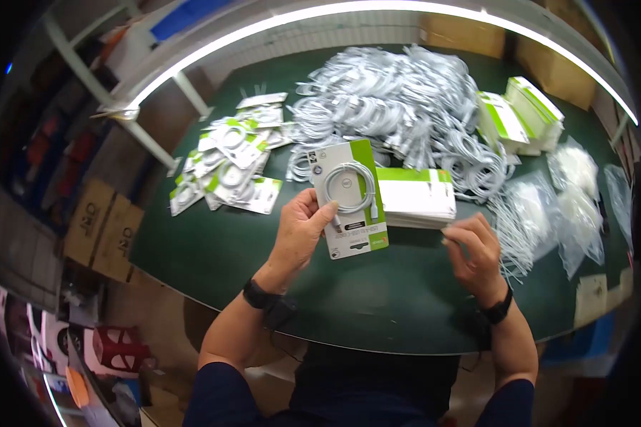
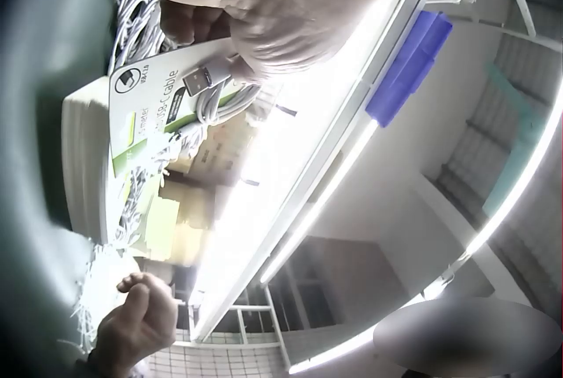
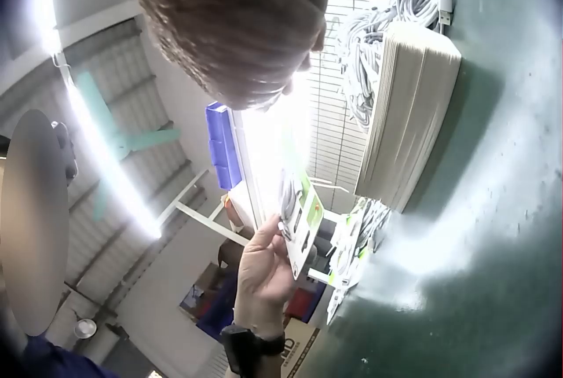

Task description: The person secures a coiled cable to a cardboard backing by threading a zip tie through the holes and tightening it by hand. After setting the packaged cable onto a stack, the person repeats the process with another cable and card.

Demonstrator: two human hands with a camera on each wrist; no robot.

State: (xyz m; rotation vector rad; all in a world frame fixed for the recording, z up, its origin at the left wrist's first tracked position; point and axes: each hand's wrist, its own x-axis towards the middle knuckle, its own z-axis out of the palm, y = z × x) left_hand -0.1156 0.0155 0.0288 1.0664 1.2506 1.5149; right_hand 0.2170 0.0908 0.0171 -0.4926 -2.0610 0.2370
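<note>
My left hand (image 1: pixel 300 226) pinches a white and green cable package card (image 1: pixel 347 238) by its left edge, thumb on the front. A coiled light-grey USB cable (image 1: pixel 371 186) is fastened on the card; its USB-A plug (image 2: pixel 206 77) shows up close in the left wrist view. My right hand (image 1: pixel 477 255) is raised over the table, fingers loosely curled, with nothing visible in them. In the left wrist view, the same right hand (image 2: pixel 141 321) appears at the lower left. Between the hands and slightly behind them lies a stack of flat white and green cards (image 1: pixel 414 199).
A large heap of coiled grey cables (image 1: pixel 392 92) covers the table's back. Carded cables (image 1: pixel 228 160) pile up at left. More card stacks (image 1: pixel 523 114) stand at back right, near plastic bags (image 1: pixel 575 171) and thin white ties (image 1: pixel 513 245). A light tube (image 1: pixel 377 6) spans above.
</note>
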